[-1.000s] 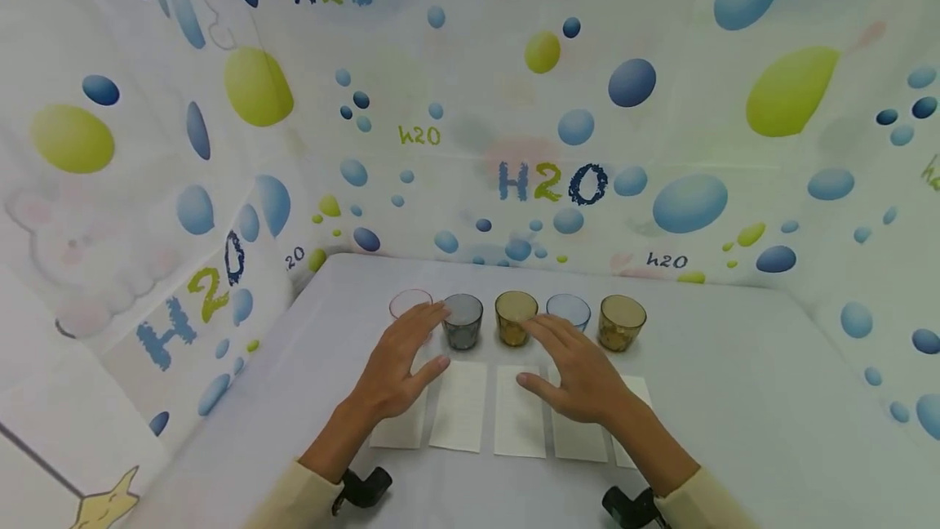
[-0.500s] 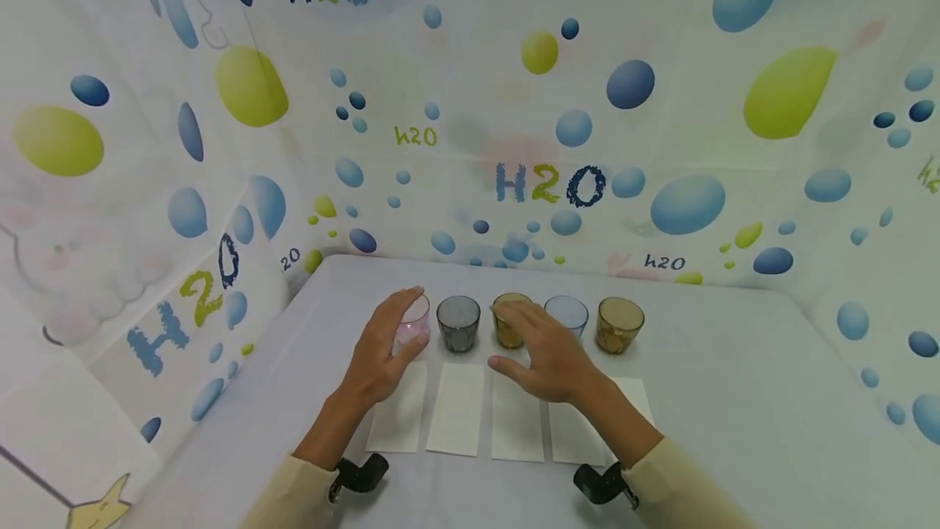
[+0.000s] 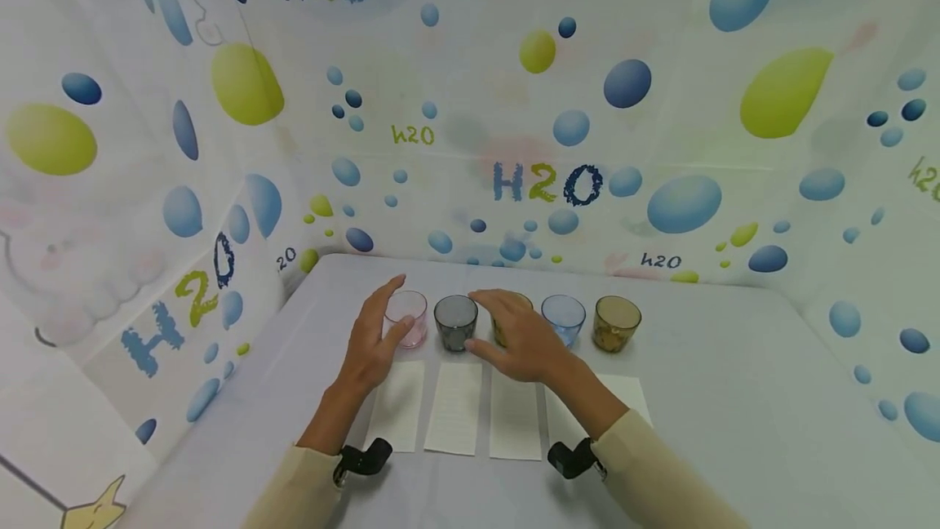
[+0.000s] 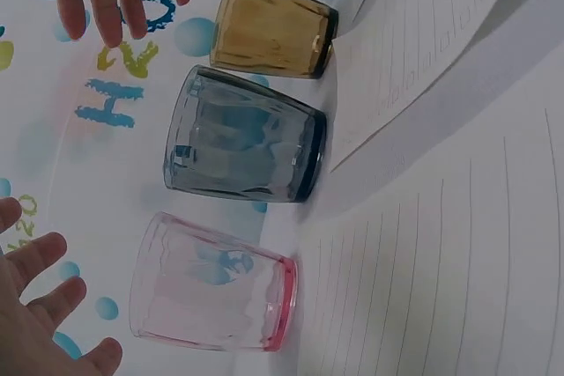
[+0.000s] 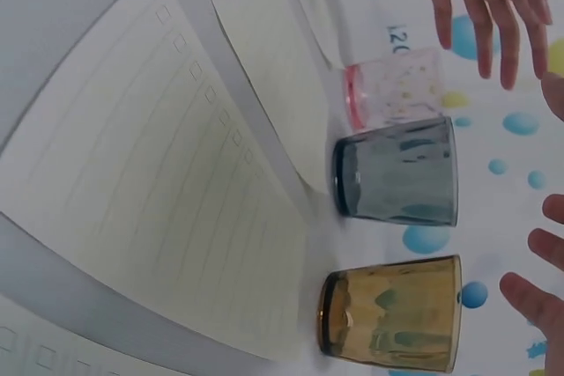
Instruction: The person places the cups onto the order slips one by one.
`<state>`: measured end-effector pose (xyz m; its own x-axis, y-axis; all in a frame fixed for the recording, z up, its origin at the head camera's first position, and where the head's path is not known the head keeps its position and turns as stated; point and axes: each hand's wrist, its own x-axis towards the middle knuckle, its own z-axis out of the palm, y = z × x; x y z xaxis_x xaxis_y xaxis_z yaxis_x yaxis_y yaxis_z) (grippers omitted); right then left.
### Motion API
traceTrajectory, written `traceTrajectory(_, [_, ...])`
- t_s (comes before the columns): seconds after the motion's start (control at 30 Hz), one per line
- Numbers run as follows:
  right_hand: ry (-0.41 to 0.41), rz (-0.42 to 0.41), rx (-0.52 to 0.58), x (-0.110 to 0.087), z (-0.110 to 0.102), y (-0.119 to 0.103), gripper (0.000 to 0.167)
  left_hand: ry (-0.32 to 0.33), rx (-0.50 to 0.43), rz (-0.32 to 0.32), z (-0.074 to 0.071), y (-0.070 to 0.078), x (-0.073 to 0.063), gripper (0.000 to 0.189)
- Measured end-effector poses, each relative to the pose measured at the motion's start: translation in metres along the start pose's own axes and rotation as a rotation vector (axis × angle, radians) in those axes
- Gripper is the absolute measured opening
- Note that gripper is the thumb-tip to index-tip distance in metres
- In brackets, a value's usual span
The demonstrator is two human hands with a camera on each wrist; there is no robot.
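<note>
Two beige sleeves point(image 3: 294, 488) reach in from the near edge, a small black camera point(image 3: 573, 459) at each wrist, over lined paper sheets point(image 3: 454, 411) laid side by side on the white tabletop point(image 3: 734, 366). Beyond the sheets, both hands are apart and hold nothing, fingers loosely spread: the left hand point(image 3: 373, 341) hovers at the left side of the pink glass point(image 3: 417, 331), while the right hand point(image 3: 521, 341) hangs before the near amber glass point(image 4: 273, 28), fingertips near the gray glass point(image 3: 455, 325). Both have just shifted left, the glasses apparently unmoved, which seems to put pink and gray within easiest reach, though the wrist views show neither gripped. The row of five upright glasses continues right with a blue glass point(image 3: 564, 321) and another amber glass point(image 3: 617, 325); farthest back stands a dotted "H2O" backdrop point(image 3: 455, 88).
</note>
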<state>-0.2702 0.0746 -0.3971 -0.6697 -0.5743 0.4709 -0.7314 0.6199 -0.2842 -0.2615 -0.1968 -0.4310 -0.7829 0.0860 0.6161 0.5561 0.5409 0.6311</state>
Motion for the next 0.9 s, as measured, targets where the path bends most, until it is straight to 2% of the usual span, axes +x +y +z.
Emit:
traceTrajectory(0.2, [-0.030, -0.026, -0.023, 0.012, 0.001, 0.002, 0.065, 0.028, -0.071, -0.014, 0.002, -0.002, 0.007, 0.059])
traceTrajectory(0.33, [-0.062, 0.001, 0.002, 0.018, 0.003, 0.000, 0.064, 0.030, -0.107, -0.043, 0.002, -0.007, 0.010, 0.060])
traceTrajectory(0.6, [-0.164, 0.071, 0.032, 0.030, 0.014, -0.004, 0.067, 0.002, -0.159, -0.099, 0.002, -0.016, 0.007, 0.061])
traceTrajectory(0.9, [-0.220, 0.029, -0.008, 0.043, 0.022, -0.006, 0.069, -0.038, -0.232, -0.270, 0.005, -0.023, 0.005, 0.062])
